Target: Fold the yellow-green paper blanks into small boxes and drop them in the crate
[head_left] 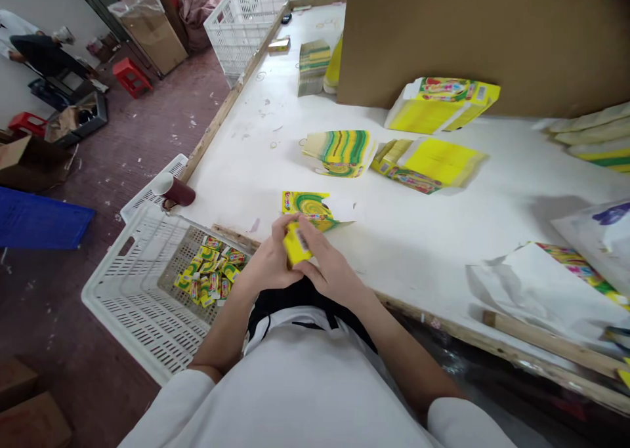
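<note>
Between my two hands, at the near edge of the white table, is a small yellow box (297, 244) with a barcode patch. My left hand (273, 259) grips its left side. Fingers of my right hand (331, 264) close on its right side and lower end. Just beyond my fingertips a yellow-and-green printed carton (306, 203) lies on the table, partly covered by my hands. Farther back lies a fanned stack of flat cartons (344, 151), touching or nearly touching a bundle of yellow cartons (443, 162).
At my left, a white plastic crate (147, 304) holds several small yellow boxes (209, 271). A maroon mug (178, 191) rests at the table's left edge. A large brown cardboard sheet (482, 41) stands across the back. White paper (546, 290) and a wooden strip (546, 343) lie at right.
</note>
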Available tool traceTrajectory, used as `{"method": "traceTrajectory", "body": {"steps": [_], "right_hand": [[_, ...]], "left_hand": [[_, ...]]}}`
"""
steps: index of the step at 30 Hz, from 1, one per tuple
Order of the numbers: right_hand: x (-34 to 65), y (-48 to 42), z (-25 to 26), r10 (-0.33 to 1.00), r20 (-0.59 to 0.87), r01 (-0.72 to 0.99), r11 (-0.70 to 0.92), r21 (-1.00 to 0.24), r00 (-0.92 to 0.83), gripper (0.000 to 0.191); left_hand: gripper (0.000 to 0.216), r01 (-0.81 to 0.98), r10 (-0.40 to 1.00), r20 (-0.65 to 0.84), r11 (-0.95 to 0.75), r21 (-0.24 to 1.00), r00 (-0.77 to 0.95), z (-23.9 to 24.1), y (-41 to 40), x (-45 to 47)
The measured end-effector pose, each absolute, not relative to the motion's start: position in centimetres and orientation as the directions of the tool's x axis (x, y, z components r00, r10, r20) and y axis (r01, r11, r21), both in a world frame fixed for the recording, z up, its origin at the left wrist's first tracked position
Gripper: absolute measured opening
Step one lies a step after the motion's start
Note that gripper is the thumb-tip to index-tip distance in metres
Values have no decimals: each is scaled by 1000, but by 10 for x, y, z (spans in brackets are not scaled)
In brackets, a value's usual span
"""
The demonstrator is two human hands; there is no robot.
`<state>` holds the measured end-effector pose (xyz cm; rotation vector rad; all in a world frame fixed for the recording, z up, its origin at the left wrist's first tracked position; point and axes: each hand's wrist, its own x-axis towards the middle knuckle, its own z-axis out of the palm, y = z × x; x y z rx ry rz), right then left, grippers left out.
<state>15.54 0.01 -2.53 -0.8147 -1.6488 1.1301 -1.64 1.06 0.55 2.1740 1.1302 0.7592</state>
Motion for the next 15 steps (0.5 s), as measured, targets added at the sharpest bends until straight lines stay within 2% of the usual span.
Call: {"method": "traceTrajectory", "body": {"steps": [1,3,5,6,8,10,12,15], "right_hand": [[157,0,-25,873,372,74,414,-907,-316,54],[158,2,-24,884,432,156,459,-875,-179,48],[159,6,-25,895,446,204,436,-876,1,47],[160,8,-26,892,451,225,430,-874,45,46],[161,11,-28,873,488,266,470,-842,2,48],[163,13,-31,846,516,296,531,-794,-136,47],[169,14,-33,834,496,310,551,-774,-243,40],[179,14,-32,827,440,301,544,-783,-349,32]], "left_hand": [[87,528,865,255,-472,706,432,4,12,-15],[91,587,932,297,-362,724,208,2,14,-14],[86,568,964,257,-177,804,-63,1,15,-14],[79,492,969,194,-95,865,-155,1,16,-14],[62,260,976,42,15,965,-212,3,16,-17],[53,70,977,-33,49,996,-211,5,15,-20],[53,-4,970,-40,40,999,-241,6,14,-22],[53,-24,967,-41,36,999,-252,6,12,-21]]}}
